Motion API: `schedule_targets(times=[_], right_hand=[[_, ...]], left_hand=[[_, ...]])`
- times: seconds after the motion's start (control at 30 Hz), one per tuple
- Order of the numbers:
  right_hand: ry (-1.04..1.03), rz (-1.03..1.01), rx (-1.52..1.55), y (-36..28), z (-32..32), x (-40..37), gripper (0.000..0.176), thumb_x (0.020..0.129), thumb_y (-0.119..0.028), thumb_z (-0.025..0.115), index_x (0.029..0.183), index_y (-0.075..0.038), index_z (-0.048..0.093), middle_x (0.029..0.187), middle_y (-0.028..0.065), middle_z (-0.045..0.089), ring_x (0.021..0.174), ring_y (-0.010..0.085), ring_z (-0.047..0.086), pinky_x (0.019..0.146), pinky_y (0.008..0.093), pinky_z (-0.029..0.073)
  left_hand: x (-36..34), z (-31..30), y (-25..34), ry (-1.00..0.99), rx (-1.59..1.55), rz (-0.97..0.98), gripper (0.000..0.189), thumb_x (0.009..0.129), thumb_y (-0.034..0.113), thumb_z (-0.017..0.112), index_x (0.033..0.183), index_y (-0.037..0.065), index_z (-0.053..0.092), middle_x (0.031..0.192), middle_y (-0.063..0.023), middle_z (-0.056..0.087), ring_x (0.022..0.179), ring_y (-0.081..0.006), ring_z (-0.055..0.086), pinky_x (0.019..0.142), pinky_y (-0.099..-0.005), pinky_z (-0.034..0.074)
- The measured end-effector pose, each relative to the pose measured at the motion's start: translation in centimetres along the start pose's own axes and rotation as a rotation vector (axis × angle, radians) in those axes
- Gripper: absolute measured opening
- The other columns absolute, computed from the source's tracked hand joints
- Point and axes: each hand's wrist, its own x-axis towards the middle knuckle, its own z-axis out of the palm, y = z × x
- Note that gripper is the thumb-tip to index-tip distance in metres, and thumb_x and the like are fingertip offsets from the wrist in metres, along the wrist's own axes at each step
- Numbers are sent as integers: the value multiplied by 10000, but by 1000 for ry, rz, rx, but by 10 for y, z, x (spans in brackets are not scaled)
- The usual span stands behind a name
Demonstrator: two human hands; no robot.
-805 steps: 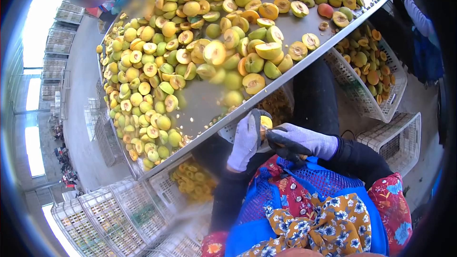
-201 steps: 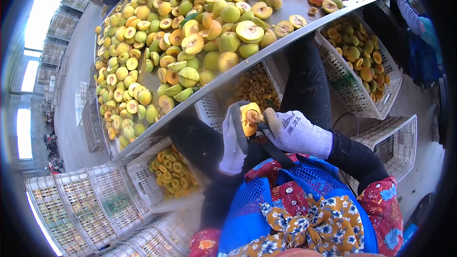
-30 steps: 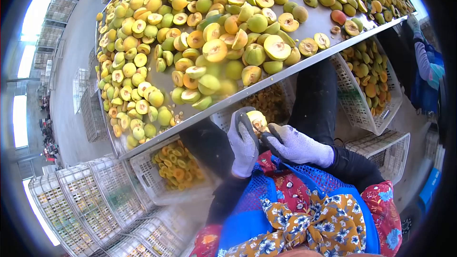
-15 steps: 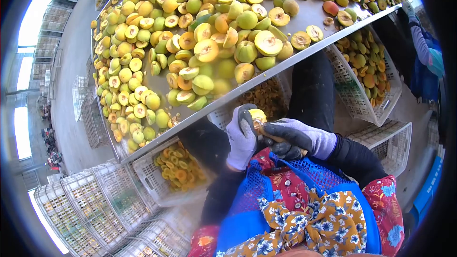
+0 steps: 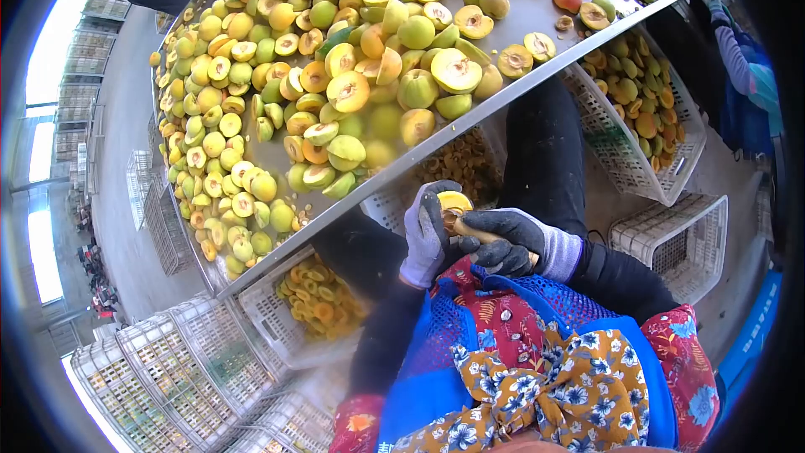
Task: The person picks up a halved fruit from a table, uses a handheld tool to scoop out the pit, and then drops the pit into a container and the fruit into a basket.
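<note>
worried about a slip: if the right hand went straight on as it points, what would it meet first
Likely the fruit half in the left hand, just ahead of the right hand and its tool; depth is unclear.

Surface: sheet metal, grey, smooth, dull sheen.
Crates: white moulded plastic, open lattice, matt.
Gloves on left hand and right hand: grey knit cloth; palms and fingers coated dark, rubbery, matt.
Fruit half: cut flesh yellow, moist gloss.
Tool: handle brown, wood by its look.
Apron: blue mesh cloth over printed floral cloth.
</note>
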Motion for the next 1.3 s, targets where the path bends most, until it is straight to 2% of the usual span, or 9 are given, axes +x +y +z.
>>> schedule_targets(times=[0.13,0.3,0.4,0.53,0.8,0.83,0.93,1.13,1.3], right_hand=[[-175,122,112,-5,0,0,386,1016,-408,465,984,-29,527,567,18,435,366,56,369,296,180,306],[-10,-12,-45,-6,10,3,392,1009,-413,479,939,-33,546,567,10,449,359,61,367,293,191,303],[-43,15,17,-12,7,3,397,1003,-417,490,916,-36,560,558,4,452,350,65,366,292,201,305],[-51,37,31,-15,1,1,407,998,-436,496,924,-44,577,539,1,457,343,80,377,290,210,311],[540,-356,-1227,-15,6,-7,500,941,-550,555,866,-58,606,574,-10,517,411,82,477,337,224,356],[574,-390,-1346,-15,2,-5,504,935,-555,565,855,-59,607,578,-13,519,425,77,486,344,224,360],[463,-274,-909,-1,22,-13,486,947,-538,554,916,-54,584,564,-24,491,440,74,484,353,219,376],[40,-10,-52,-8,-6,-10,443,1007,-462,452,991,-32,557,551,24,470,351,98,416,282,219,342],[-190,100,83,-11,-21,-10,446,1014,-455,434,1030,-25,550,564,24,452,352,90,397,283,211,345]], left_hand=[[3,4,3,4,-28,77,455,1048,394,374,1072,6,609,899,-84,660,814,-158,646,762,-291,514],[10,1,0,47,428,102,437,1032,394,419,1040,6,620,875,-82,658,802,-157,643,752,-294,520],[20,-3,2,-34,-14,-148,373,1026,326,434,1029,4,621,856,-75,659,806,-156,647,747,-292,526],[24,-1,15,-120,101,-43,381,1022,329,429,1056,7,631,881,-72,669,812,-163,653,750,-295,532],[18,-3,4,-58,-228,-436,534,1040,434,393,966,-10,680,860,-102,691,782,-167,662,728,-302,530],[18,-3,5,-80,-55,-327,538,1042,431,392,960,-16,680,848,-109,692,777,-171,664,724,-304,529],[15,4,9,-76,329,-94,547,1046,418,383,946,-32,678,819,-128,695,764,-179,667,716,-309,526],[11,20,3,161,253,-181,549,1054,394,361,949,-49,667,829,-130,696,758,-184,666,720,-313,525],[8,23,12,40,218,41,584,1049,453,333,985,-29,655,867,-117,689,764,-195,663,728,-305,532]])
